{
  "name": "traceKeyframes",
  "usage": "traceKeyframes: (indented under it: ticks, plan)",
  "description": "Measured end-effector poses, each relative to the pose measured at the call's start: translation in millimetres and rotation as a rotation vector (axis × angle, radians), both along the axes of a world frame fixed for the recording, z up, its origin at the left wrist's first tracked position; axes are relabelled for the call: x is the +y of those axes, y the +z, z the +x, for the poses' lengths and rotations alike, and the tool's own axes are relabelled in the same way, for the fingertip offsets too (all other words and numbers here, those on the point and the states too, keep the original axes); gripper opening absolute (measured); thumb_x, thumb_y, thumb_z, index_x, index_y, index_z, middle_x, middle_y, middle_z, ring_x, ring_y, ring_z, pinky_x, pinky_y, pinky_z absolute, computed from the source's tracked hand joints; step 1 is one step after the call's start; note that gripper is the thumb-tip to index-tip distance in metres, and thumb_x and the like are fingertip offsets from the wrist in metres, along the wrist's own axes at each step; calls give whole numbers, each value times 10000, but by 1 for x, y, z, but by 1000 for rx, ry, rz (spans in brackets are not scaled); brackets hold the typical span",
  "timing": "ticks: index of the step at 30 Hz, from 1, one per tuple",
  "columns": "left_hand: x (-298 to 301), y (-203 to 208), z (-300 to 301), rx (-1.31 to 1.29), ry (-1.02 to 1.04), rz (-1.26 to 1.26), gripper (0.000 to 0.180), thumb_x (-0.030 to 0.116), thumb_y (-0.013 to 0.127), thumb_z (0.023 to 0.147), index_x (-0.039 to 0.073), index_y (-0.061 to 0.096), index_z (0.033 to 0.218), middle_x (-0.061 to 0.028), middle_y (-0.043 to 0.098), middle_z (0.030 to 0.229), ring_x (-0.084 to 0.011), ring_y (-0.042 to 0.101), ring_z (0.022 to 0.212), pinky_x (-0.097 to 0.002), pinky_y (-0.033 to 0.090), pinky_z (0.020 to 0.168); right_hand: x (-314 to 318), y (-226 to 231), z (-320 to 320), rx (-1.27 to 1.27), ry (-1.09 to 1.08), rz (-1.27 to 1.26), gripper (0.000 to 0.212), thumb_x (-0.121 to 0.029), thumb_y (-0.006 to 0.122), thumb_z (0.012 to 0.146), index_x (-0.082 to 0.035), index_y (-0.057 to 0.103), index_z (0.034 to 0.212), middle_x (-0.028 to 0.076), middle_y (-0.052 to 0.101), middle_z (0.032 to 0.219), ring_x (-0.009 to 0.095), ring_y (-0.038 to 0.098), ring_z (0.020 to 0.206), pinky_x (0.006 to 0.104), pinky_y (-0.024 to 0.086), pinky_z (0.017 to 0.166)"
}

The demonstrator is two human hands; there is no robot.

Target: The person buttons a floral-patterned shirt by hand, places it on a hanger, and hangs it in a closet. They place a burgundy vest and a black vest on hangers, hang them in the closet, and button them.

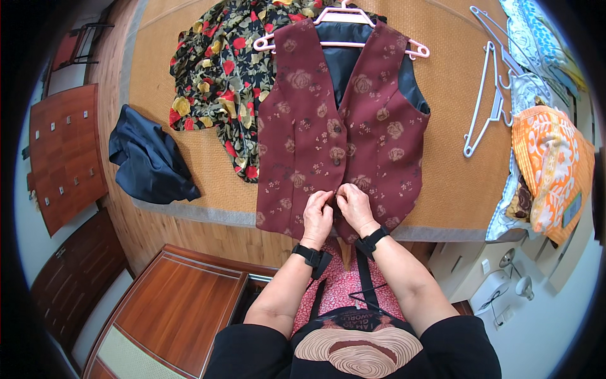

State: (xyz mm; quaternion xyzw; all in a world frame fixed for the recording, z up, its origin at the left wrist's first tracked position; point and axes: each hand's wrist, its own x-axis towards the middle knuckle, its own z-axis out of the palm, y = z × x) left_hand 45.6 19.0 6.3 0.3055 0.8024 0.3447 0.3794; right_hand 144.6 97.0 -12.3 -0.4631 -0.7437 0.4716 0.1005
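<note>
My black top (360,354) nearest; burgundy vest (338,139), on pink hanger (344,45), lies over mat (467,183); my left hand (317,215) and right hand (355,205) pinch its front edges; probably soft, light, best held there

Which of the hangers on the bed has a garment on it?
The pale pink hanger at the top middle: it sits inside the maroon vest, while the white hangers at the right lie bare.
</note>
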Motion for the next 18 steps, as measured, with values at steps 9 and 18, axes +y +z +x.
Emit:
traceKeyframes:
  ticks: [9, 18]
  plan:
    - [3, -4, -10, -220, 109, 18, 149, 60, 586, 791, 13, 647, 918, -128, 621, 930, -239, 609, 865, -304, 475, 755, 2, 7, 0, 79, -4, 28, 94, -4, 570, 736, -10, 514, 811, 135, 556, 770, 309, 578, 720, 365, 477, 638]
    - [24, 9, -31, -17, -80, 139, 84, 41, 638, 734, 26, 636, 816, -94, 617, 834, -250, 605, 770, -314, 484, 684, 8, 15, -2, 174, -10, 12, 116, 11, 574, 740, -3, 519, 842, 129, 552, 792, 274, 578, 703, 326, 479, 641]
